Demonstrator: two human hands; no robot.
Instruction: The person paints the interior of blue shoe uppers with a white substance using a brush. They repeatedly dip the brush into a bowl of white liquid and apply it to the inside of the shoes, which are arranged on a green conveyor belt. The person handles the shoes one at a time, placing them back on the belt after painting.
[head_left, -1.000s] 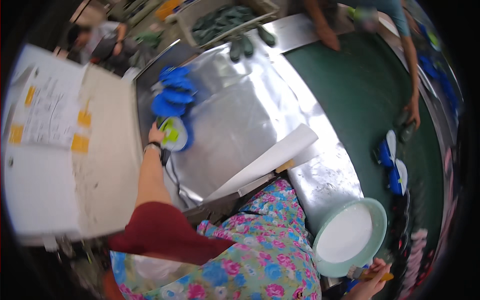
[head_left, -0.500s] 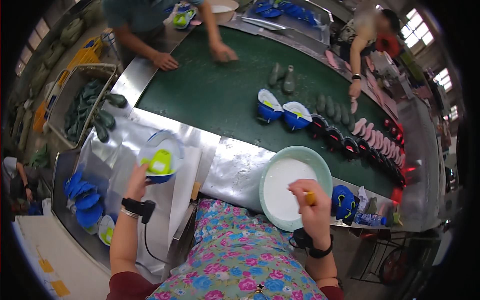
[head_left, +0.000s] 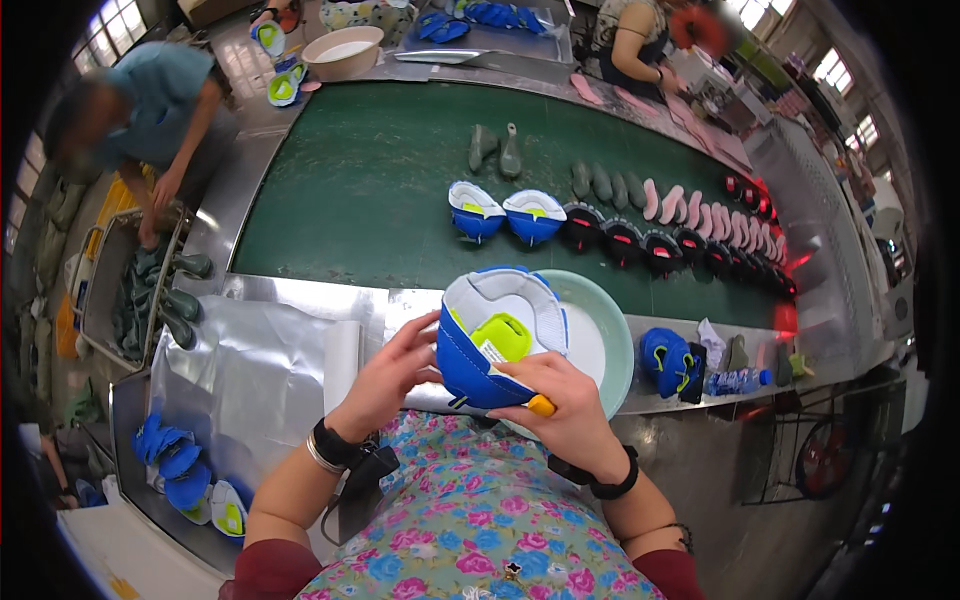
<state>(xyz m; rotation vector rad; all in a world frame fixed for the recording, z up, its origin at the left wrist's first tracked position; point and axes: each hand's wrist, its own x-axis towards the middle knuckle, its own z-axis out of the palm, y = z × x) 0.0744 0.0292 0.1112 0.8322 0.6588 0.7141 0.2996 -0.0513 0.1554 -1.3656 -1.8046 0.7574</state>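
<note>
A blue shoe upper (head_left: 468, 362) with white lining and a lime-green tongue is held up in front of me, its opening facing upward. My left hand (head_left: 392, 378) grips its left side with bent fingers. On the other side, my right hand (head_left: 562, 402) pinches the edge and also keeps a yellow handle (head_left: 541, 405) in its fingers; the far end of that tool is hidden. Behind the upper, and partly covered by it, stands a pale green basin (head_left: 622, 345) of white liquid (head_left: 592, 318).
On the green belt (head_left: 340, 180) are two blue uppers (head_left: 533, 217), a row of black uppers (head_left: 622, 240), grey shoe lasts (head_left: 510, 152) and pink insoles (head_left: 690, 208). More blue uppers (head_left: 185, 475) lie at left. A co-worker (head_left: 165, 110) reaches into a bin of lasts (head_left: 125, 290).
The upper has come from the left to in front of me, and my right hand has joined my left on it. The co-worker at left has moved from the belt to the bin.
</note>
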